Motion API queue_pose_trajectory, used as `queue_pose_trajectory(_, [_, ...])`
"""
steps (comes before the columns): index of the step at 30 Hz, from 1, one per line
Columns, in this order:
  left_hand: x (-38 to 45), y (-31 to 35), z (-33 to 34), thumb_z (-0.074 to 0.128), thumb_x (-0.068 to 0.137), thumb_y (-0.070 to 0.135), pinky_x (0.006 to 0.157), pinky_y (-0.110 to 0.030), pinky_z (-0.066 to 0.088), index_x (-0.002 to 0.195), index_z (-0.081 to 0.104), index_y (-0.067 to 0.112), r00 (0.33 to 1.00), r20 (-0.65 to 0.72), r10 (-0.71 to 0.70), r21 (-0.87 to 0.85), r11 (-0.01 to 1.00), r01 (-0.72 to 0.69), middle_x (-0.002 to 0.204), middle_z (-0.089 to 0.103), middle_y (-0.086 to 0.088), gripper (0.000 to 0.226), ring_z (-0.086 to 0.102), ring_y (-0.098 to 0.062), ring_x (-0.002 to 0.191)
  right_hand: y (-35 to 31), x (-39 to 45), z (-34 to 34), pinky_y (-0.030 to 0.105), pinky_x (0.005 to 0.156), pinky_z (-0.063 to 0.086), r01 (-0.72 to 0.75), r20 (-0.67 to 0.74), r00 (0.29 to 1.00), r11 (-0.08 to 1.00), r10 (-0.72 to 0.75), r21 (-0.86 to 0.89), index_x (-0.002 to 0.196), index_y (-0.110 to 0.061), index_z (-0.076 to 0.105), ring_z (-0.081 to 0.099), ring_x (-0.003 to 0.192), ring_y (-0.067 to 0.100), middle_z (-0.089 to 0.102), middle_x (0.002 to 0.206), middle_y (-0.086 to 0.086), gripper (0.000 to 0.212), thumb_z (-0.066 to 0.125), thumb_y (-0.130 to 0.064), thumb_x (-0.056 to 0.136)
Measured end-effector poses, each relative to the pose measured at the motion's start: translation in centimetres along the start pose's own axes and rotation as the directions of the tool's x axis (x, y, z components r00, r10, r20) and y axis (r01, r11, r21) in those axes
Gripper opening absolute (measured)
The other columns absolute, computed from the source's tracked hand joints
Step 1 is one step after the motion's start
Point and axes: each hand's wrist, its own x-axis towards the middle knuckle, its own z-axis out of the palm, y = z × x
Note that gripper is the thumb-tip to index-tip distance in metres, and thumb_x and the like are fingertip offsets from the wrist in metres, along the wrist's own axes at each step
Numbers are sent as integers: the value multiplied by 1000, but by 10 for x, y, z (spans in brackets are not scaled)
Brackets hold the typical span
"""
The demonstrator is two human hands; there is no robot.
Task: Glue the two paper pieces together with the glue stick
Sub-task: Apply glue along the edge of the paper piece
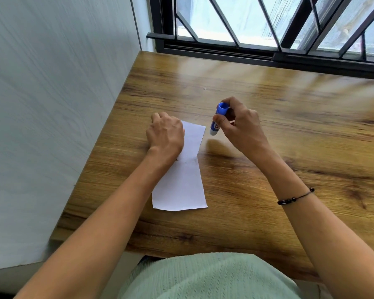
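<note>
Two white paper pieces lie end to end on the wooden table (268, 130), meeting at a seam. The far paper piece (193, 140) is pressed down by my left hand (165, 133), which rests fist-like on its left part. The near paper piece (180, 186) lies flat towards me. My right hand (239, 124) holds a blue and white glue stick (218, 119) upright, just right of the far piece's corner and slightly above the table. Whether its cap is on I cannot tell; the blue end points up.
A white wall runs along the table's left edge. A barred window with a dark frame (268, 52) stands behind the table's far edge. My right wrist wears a dark beaded bracelet (294, 198).
</note>
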Motion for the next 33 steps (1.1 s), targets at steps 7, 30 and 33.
queue_pose_trajectory(7, [-14,-20,-7,52,88,16,88,-35,42,131,47,19,930,49,365,-145,923,-356,119,49,-12,44,44,-27,112,-1,1,8,42,77,52,16,8,1000,1000,-16,8,107,-5,53,61,79,27,58,81,2,25,58,-19,87])
queue_pose_trajectory(30, [-15,-10,1,60,82,42,88,-39,43,121,49,12,945,85,317,-202,934,-295,113,45,-13,51,42,-26,106,-1,41,28,26,66,37,21,34,999,1000,-20,-15,107,-4,54,48,67,19,49,66,-7,25,57,-19,87])
queue_pose_trajectory(33, [-14,-8,1,60,82,41,87,-37,41,123,46,13,950,101,296,-220,938,-269,117,44,-12,52,41,-25,110,-1,47,35,25,66,35,26,45,999,999,-25,-30,108,-4,53,47,68,19,52,71,-1,25,56,-18,87])
